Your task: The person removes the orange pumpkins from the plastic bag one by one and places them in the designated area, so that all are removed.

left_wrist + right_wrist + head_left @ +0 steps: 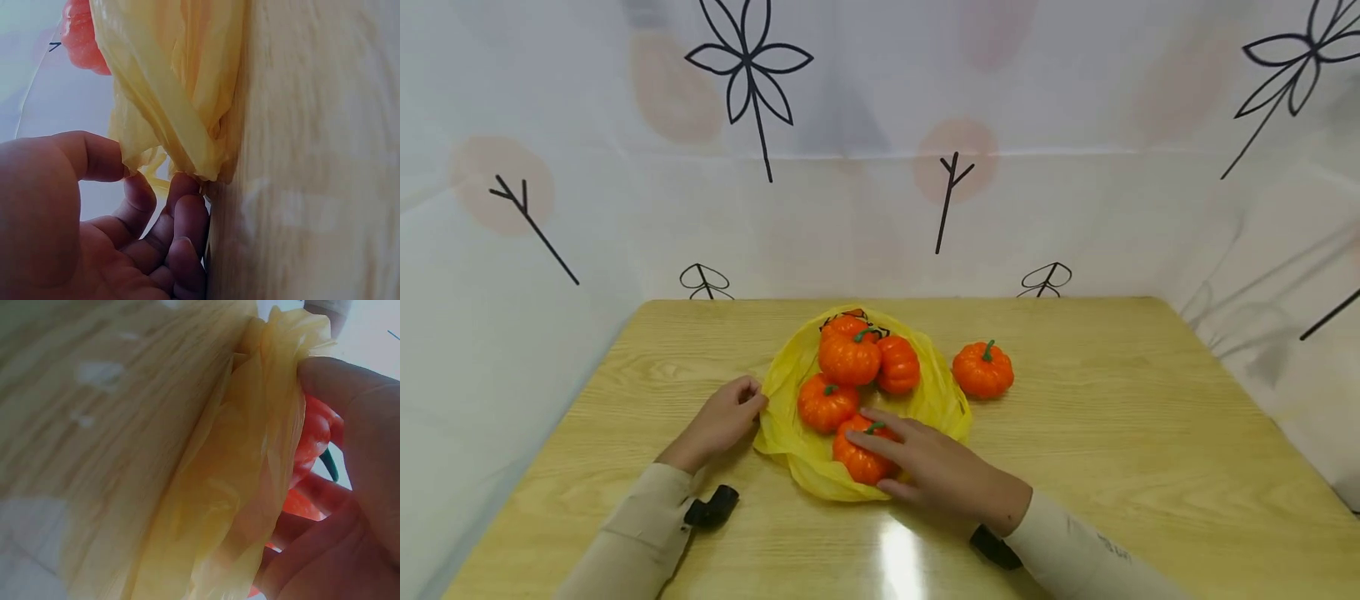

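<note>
A yellow plastic bag [808,475] lies spread wide with its rim rolled down. Inside it sit several small orange pumpkins with green stems, one pumpkin [850,358] resting on top of others. At the bag's left rim, my left hand [726,421] pinches the thin plastic between thumb and finger, as the left wrist view shows close up. My right hand [936,471] reaches over the front rim, its fingers and thumb around the nearest pumpkin [857,458]. In the right wrist view the thumb [334,381] lies against the bag's edge, and the other fingers are partly hidden behind the plastic.
Outside the bag, to its right, another orange pumpkin [983,370] stands on the wooden table [1120,433]. A pale cloth with plant drawings [850,225] hangs behind the table and along its sides. Black wrist cameras sit under both cuffs.
</note>
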`<act>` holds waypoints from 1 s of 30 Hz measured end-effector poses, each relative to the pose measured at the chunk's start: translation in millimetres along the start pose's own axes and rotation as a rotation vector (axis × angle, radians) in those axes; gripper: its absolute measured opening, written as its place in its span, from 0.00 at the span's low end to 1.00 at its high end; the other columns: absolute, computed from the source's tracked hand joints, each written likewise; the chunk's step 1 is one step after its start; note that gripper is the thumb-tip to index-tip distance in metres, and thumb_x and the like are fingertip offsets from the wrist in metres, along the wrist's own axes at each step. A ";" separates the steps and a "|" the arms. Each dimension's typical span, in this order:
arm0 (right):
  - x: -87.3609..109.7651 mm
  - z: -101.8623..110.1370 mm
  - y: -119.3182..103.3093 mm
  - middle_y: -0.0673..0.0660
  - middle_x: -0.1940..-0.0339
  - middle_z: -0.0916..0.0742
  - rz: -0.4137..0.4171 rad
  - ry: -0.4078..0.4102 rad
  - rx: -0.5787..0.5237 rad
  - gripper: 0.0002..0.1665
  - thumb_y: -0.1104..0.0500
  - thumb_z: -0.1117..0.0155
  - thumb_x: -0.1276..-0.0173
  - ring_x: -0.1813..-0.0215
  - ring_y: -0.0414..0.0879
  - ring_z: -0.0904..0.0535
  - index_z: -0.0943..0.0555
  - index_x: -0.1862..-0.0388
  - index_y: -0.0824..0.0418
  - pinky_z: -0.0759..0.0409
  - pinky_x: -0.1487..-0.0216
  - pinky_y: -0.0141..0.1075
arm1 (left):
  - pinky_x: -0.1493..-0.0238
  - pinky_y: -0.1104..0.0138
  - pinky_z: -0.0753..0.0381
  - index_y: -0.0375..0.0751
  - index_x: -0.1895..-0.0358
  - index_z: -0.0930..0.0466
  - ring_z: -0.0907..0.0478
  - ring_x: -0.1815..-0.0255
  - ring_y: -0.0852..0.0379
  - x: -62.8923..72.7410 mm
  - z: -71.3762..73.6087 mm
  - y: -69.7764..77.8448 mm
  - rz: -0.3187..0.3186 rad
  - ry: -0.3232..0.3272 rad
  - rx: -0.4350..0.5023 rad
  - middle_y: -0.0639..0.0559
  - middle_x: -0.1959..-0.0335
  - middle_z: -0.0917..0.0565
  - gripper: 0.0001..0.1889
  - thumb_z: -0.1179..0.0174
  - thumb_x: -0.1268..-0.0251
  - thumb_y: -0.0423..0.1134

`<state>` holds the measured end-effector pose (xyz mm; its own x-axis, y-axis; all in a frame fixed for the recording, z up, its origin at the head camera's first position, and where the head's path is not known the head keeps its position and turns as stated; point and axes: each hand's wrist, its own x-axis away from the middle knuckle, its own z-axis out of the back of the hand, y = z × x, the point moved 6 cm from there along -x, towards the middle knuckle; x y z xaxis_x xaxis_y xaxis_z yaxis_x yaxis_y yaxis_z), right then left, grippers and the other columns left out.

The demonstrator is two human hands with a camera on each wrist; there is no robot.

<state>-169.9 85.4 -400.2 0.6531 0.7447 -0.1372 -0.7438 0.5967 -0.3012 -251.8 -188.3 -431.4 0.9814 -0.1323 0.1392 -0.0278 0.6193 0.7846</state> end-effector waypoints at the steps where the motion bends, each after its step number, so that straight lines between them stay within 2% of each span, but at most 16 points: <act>1: -0.5 0.4 0.0 0.57 0.21 0.35 0.006 0.007 0.006 0.41 0.48 0.33 0.31 0.28 0.57 0.28 0.37 0.22 0.42 0.27 0.32 0.50 | 0.66 0.66 0.30 0.40 0.61 0.29 0.30 0.68 0.54 -0.5 0.3 0.1 0.000 0.002 -0.003 0.48 0.67 0.25 0.09 0.50 0.25 0.42; 13: -0.1 3.8 1.0 0.60 0.22 0.33 0.015 0.028 0.016 0.41 0.49 0.32 0.32 0.30 0.58 0.27 0.36 0.23 0.44 0.26 0.33 0.51 | 0.64 0.65 0.30 0.41 0.61 0.28 0.29 0.66 0.54 -6.6 -0.7 4.2 -0.029 0.001 -0.022 0.48 0.66 0.25 0.09 0.51 0.25 0.43; 30: -1.1 -1.3 -3.6 0.59 0.23 0.33 0.024 0.017 0.039 0.41 0.50 0.32 0.32 0.31 0.58 0.25 0.36 0.23 0.44 0.24 0.35 0.50 | 0.65 0.65 0.30 0.41 0.59 0.27 0.29 0.67 0.55 0.8 -0.2 0.4 -0.008 0.000 -0.025 0.49 0.66 0.24 0.09 0.50 0.25 0.43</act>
<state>-167.8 82.1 -400.2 0.6369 0.7542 -0.1596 -0.7641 0.5902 -0.2604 -251.0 -188.0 -431.1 0.9816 -0.1373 0.1324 -0.0148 0.6372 0.7706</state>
